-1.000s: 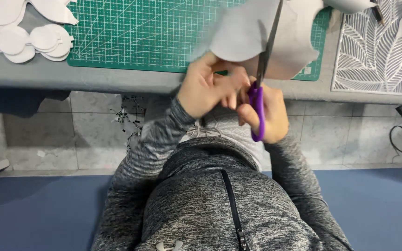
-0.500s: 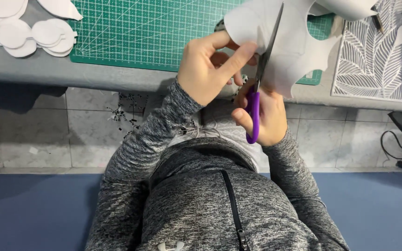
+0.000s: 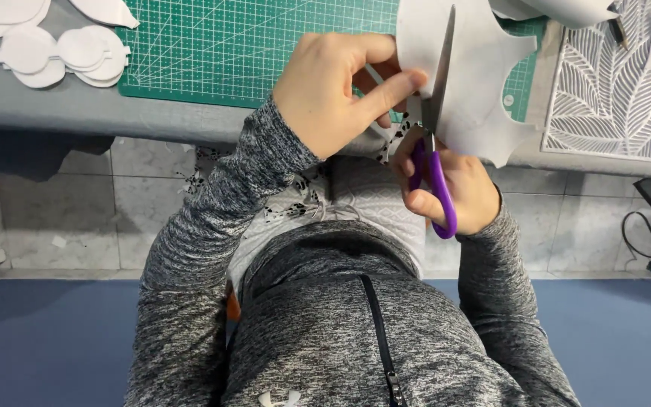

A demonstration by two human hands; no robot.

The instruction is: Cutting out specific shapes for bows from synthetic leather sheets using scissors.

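My left hand [image 3: 337, 90] pinches the near edge of a white sheet [image 3: 484, 75] with several scalloped cut-outs along its sides, holding it above the table edge. My right hand [image 3: 453, 188] grips purple-handled scissors [image 3: 435, 128], fingers through the loops. The dark blades point away from me and run up into the sheet, just right of my left thumb. Both grey sleeves reach up from my lap.
A green cutting mat [image 3: 242, 45] lies on the grey table [image 3: 47, 105]. Several white cut-out shapes [image 3: 62, 53] are piled at the far left. A leaf-patterned sheet [image 3: 612, 98] lies at the right. Tiled floor and a blue mat are below.
My left hand has shifted left along the sheet and regripped its near edge. The sheet has turned, and the scissors stay in the cut.
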